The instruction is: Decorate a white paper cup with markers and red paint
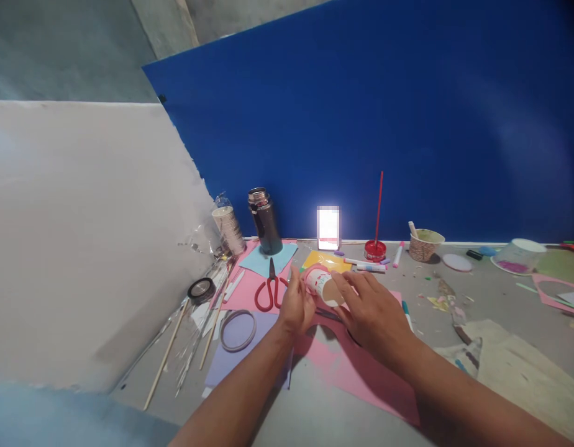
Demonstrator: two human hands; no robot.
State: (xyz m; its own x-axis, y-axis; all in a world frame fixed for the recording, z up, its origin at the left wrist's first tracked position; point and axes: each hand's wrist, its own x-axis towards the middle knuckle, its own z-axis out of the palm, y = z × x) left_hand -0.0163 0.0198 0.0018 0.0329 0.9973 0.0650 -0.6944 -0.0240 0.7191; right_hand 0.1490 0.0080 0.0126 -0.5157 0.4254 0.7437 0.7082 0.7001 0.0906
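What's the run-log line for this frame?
left hand: holds paper cup | right hand: on cup | scissors: left, untouched

Scissors [269,290] lie left of the cup [322,285], flask [264,221] behind them.

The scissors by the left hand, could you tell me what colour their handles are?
Red, in the head view: scissors.

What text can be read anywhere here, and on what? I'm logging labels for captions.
None can be read.
Paper cup, held by left hand and right hand: red marks, too blurred to read.
Lit screen: blurred out.
Flask: no lettering legible.
Markers: print too small.
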